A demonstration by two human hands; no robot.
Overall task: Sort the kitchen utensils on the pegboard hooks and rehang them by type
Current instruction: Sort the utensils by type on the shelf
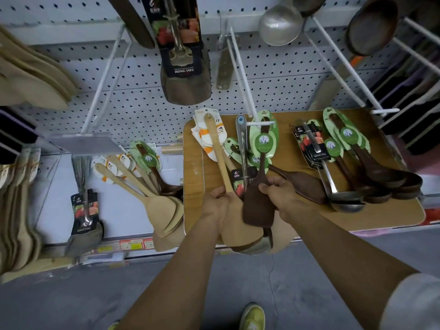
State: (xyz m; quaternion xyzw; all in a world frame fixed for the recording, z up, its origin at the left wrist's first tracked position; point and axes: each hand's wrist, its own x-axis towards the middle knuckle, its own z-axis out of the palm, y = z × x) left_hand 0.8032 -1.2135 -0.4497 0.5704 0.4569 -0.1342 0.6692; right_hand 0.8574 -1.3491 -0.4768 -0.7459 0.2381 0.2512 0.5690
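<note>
Both hands are over the near edge of the wooden board (381, 217), in the mixed utensil pile. Left hand (215, 203) has its fingers curled round the neck of a pale wooden spatula (222, 163); the handle runs up and away to a white-orange card tag, and the blade sits below the wrist over the board edge. Right hand (281, 194) grips a dark wooden spatula (258, 208) at the shoulder of its blade, fingers wrapped over the top, handle going up to a green oval tag (263, 139). The two blades are just beside each other, dark one overlapping the pale one. A steel utensil with a blue-tipped handle (242, 144) lies between the two handles. Further right on the board: a steel ladle (342, 198) in a black sleeve, and a stack of dark wooden spoons (390, 182) with green tags. Left of the board, on the white shelf (59, 215): a bunch of pale spatulas (154, 203), one dark spoon, and a steel turner in black packaging (84, 220). On the pegboard (142, 91) hooks above: a packaged turner (183, 67), a steel ladle bowl (279, 25), dark wooden pieces at upper right, pale wooden blades at far left. White hook arms (240, 75) stick out over the board. A yellow-green shoe (252, 317) shows at the bottom on the grey floor.
</note>
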